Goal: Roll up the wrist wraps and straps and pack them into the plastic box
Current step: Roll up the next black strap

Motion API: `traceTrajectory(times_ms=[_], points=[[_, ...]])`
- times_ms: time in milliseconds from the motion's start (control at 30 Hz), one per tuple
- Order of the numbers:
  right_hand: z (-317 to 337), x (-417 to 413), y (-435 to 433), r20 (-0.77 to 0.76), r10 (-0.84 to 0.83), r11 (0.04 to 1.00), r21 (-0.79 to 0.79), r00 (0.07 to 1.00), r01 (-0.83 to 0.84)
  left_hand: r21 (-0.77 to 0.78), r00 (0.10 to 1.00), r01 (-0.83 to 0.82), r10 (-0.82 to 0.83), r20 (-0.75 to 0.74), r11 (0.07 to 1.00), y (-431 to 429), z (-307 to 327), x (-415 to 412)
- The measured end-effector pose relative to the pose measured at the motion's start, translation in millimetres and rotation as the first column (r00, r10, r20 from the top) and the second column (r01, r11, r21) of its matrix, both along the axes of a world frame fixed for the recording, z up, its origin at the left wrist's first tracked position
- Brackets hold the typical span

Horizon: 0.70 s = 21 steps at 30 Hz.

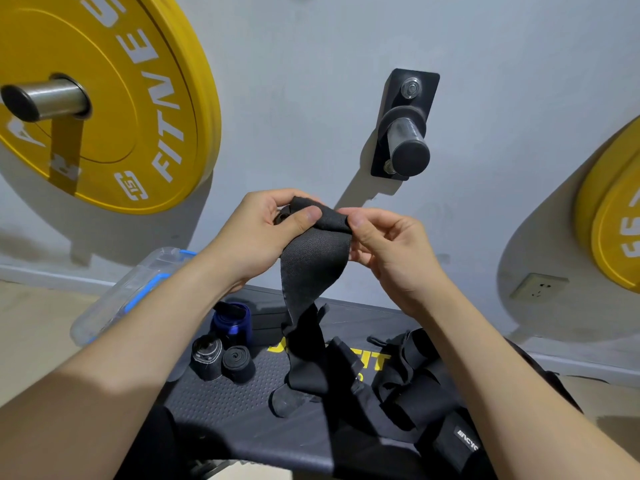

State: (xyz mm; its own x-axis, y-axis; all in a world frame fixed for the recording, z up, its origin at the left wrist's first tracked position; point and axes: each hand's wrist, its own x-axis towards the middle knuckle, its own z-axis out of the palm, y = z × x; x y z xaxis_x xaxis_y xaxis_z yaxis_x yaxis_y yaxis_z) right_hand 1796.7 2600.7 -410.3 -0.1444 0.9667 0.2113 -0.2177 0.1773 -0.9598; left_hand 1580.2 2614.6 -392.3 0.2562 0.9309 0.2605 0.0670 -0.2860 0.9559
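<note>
A long black wrist wrap (313, 268) is held up in front of the wall, its top end partly rolled. My left hand (266, 233) grips that rolled end, thumb pressed on top. My right hand (384, 244) pinches the wrap's right edge. The loose tail hangs down onto the black bench (221, 403). Two rolled black wraps (223, 362) and a rolled blue one (233, 323) stand on the bench's left part. A heap of unrolled black wraps and straps (415, 396) lies on its right part. The clear plastic box (121, 296) with blue clips sits left of the bench, behind my left forearm.
A yellow weight plate (114, 98) hangs on a wall peg at upper left, another yellow plate (613, 216) at the right edge. A bare black wall peg (405, 133) juts out above my hands. A wall socket (538, 285) is low on the right.
</note>
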Motion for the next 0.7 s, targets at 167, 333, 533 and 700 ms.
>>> traceTrajectory(times_ms=[167,333,533,700], points=[[-0.6,0.5,-1.5,0.133,-0.062,0.996,0.068,0.989,0.053,0.094,0.996,0.018,-0.010,-0.085,0.995,-2.7,1.1,-1.5],[-3.1,-2.1,-2.2,0.209,-0.176,0.973,0.186,0.962,0.137,-0.167,0.996,0.085,-0.090,-0.023,0.982,-7.1,3.8,1.2],[-3.6,4.3,-3.6,0.313,-0.101,0.986,0.161,0.944,0.052,-0.105,0.997,0.039,-0.046,-0.066,0.994,-5.0,0.7,-5.1],[-5.5,0.4,-2.3,0.359,-0.151,0.978,0.188,0.921,0.088,0.014,0.976,-0.030,0.032,-0.216,0.999,-6.5,0.0,-3.8]])
